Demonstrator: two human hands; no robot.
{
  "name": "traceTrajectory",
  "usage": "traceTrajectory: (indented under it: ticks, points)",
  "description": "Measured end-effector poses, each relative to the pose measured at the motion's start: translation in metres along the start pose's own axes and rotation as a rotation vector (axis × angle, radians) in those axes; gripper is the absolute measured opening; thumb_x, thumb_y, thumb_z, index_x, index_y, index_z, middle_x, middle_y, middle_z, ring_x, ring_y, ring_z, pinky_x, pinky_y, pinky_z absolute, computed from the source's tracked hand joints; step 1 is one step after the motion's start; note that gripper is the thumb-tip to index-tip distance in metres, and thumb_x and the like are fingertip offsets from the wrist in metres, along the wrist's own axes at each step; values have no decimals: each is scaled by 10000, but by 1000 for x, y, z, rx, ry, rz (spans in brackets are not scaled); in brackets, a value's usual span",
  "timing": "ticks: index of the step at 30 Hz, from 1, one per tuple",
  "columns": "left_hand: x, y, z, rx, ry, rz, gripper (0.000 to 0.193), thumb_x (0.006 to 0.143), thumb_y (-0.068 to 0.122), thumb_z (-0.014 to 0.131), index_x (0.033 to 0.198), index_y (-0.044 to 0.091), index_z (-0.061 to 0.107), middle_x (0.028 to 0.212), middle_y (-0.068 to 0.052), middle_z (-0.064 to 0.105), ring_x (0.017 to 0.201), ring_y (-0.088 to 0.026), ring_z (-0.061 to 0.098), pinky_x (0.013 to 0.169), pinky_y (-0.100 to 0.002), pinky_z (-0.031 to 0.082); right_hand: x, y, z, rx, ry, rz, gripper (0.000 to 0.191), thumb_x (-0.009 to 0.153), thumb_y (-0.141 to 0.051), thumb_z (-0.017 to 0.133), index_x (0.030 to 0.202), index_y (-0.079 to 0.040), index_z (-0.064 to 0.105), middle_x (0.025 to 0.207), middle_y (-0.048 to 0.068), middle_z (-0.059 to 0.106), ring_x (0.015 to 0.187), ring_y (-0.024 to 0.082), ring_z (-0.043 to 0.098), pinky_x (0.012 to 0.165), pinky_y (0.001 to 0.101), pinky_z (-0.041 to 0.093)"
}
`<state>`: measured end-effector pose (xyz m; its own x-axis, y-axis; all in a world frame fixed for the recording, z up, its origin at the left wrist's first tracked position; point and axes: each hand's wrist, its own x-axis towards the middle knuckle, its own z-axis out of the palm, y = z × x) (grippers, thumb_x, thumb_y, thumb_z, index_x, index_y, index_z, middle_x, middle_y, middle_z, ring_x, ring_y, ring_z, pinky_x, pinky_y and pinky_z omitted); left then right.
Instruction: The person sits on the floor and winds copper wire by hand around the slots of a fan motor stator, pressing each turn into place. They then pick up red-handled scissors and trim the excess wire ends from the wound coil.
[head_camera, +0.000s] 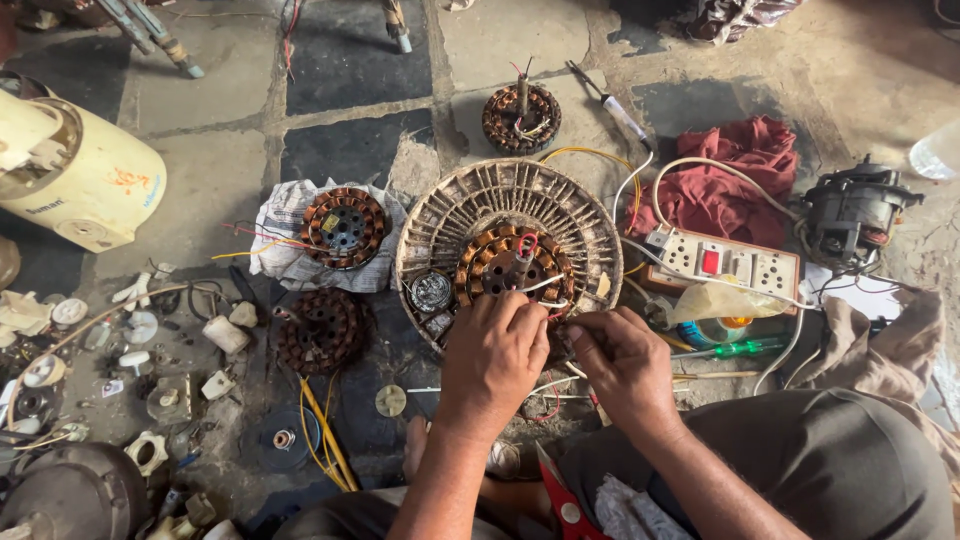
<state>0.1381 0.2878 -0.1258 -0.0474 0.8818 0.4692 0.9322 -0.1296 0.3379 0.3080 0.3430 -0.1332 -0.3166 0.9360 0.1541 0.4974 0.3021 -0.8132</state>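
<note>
Both grips were pinched narrow at the near edge of the copper-wound stator: the left hand lay knuckles-up over the windings, fingertips pressed down on them, while the right hand nipped what looked like a thin white lead just beside it. That stator sat inside a round slotted fan housing on the stone floor, directly ahead of the person's knees. Judging by the loose leads, the wiring at the winding's edge was being worked. Any next move would call for fine fingertip control, keeping the thin wire from snapping. Two more stators lay to the left, and a white switch-and-socket board to the right.
</note>
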Motion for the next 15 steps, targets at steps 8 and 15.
traceTrajectory:
  ticks: [8,15]
  points:
    - [-12,-17,-9,22,-188,-27,132,961,94,628,1078,49,668,1034,-81,645,916,-223,624,810,-402,546,-7,-30,10,-63,115,-397,162,819,-35,782,974,-47,737,1038,92,704,892,176,715,729,290,575]
    - [-34,-29,-31,-15,-229,-83,129,979,59,569,1058,61,670,1049,-72,651,963,-237,622,863,-428,530,-20,-32,35,43,-54,-41,142,856,-73,768,990,-40,733,891,65,732,759,134,694,629,274,560]
